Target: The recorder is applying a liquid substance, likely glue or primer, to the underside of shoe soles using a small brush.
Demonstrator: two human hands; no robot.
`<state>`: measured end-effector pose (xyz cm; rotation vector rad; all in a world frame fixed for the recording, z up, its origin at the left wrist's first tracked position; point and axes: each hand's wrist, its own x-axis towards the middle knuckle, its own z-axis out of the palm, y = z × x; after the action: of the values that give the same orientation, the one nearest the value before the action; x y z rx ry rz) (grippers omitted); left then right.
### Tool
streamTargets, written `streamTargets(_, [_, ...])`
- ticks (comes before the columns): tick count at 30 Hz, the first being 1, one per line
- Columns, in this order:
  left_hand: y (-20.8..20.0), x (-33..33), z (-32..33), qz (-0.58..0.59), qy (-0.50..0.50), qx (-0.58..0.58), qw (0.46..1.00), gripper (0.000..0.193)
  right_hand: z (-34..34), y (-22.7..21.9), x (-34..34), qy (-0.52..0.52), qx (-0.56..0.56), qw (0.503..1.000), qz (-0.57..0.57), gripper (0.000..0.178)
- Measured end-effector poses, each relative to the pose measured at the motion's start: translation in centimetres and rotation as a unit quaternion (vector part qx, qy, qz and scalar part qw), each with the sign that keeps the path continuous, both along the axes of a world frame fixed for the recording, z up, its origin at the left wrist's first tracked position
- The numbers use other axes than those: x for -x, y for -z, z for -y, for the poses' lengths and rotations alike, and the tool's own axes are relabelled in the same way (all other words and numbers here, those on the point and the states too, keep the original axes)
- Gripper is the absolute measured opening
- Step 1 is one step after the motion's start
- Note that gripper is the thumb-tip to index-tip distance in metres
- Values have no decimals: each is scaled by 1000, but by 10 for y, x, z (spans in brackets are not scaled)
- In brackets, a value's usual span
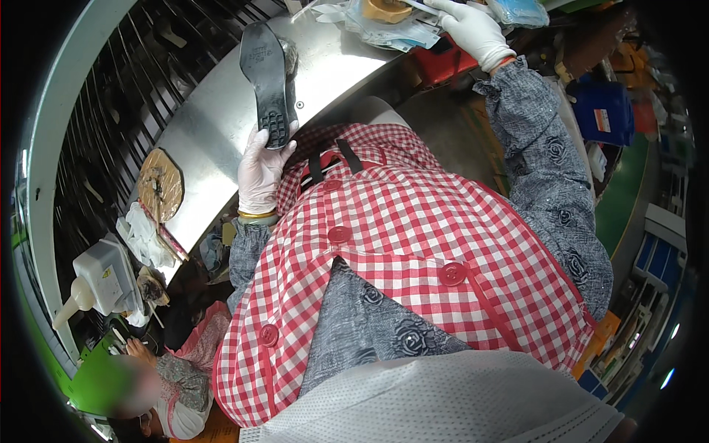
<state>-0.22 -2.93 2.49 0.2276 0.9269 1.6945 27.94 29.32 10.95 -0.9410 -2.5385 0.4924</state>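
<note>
My left hand (260, 177), in a thin white glove, grips a black shoe sole (264, 74) by its treaded end, fingers wrapped around it. The sole stands tilted above the metal table (214, 111), its wider end pointing away from me. A clear crinkled wrap lies behind it. At the top edge, my gloved right hand (476, 33) is closed on a thin white stick-like handle (419, 6). That handle reaches toward an orange-brown bowl (385, 10) resting on crumpled plastic film; its far end is not clear.
Dark slatted bars (103, 96) run along the left. A plastic-wrapped round lid (161, 184) with a stick on it lies at the table's near left, beside a white jug (107, 277). A blue container (602, 111) stands right. Another person (181, 391) works at lower left.
</note>
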Motion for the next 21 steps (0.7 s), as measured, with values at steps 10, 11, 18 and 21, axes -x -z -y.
streamTargets(10, [15, 0, -1, 277, 10, -108, 955, 41, -17, 13, 5, -17, -127, 991, -47, 22])
streamTargets(11, [17, -1, 0, 279, 7, -107, 954, 41, -18, 15, 6, -19, -125, 991, -45, 22])
streamTargets(18, [19, 0, 16, 237, -15, -92, 967, 41, -15, 32, 14, -188, 293, 913, -210, 22])
streamTargets(21, [26, -3, 20, 159, -4, -100, 982, 41, 25, 25, 30, 1, 503, 856, -119, 32])
